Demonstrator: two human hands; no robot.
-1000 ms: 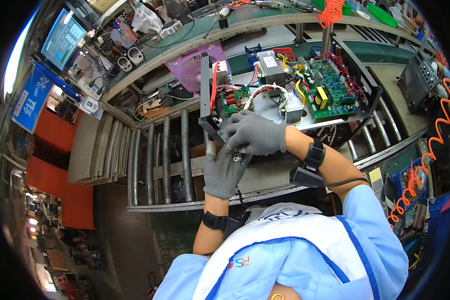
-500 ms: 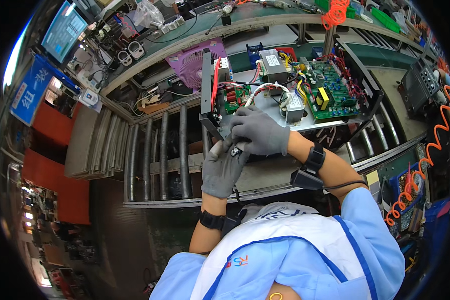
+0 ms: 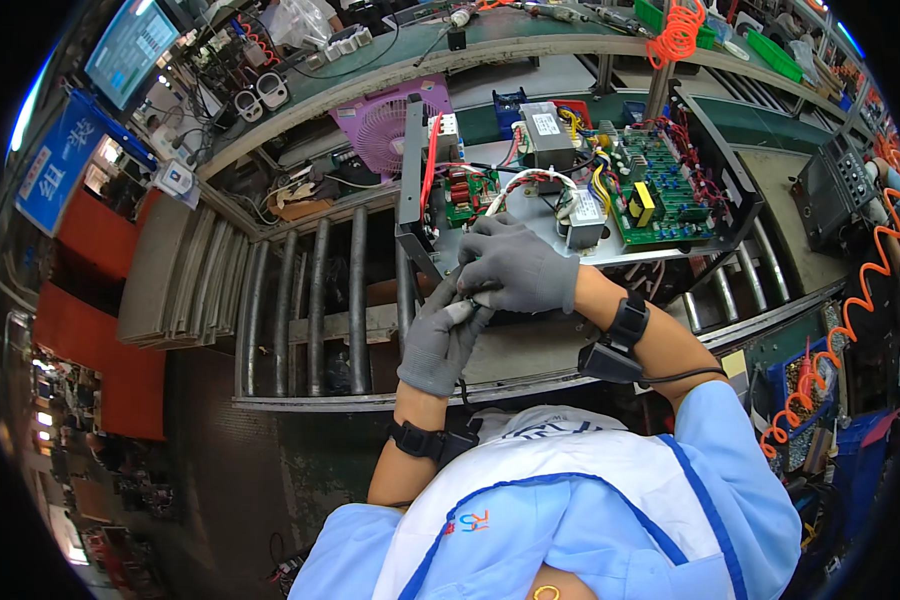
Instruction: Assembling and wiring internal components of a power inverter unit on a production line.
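My left hand [image 3: 438,345], in a grey glove, is closed with fingertips pinched beside the near left corner of an open electronics chassis [image 3: 411,190]. My right hand [image 3: 522,268], gloved alike, reaches over from the right, its curled fingers meeting the left ones. Whatever small piece lies between them is almost wholly covered by the gloves. Behind my right hand, a white cable bundle [image 3: 532,174] arches over the chassis floor near a small transformer [image 3: 582,218]. A large transformer [image 3: 548,148], a green circuit board [image 3: 660,180] and a smaller board [image 3: 462,198] are inside the chassis.
The chassis rests over a roller conveyor [image 3: 358,300] with a metal front rail. Behind it stands a purple fan [image 3: 390,125]. A coiled orange hose [image 3: 875,300] hangs at the right, above a blue parts bin [image 3: 805,380]. Stacked grey sheets [image 3: 185,280] stand at left.
The small shiny metal piece seen between my fingers is now mostly covered, as the fingers have drawn closer together. Both hands stay at the same chassis corner; the view has shifted slightly.
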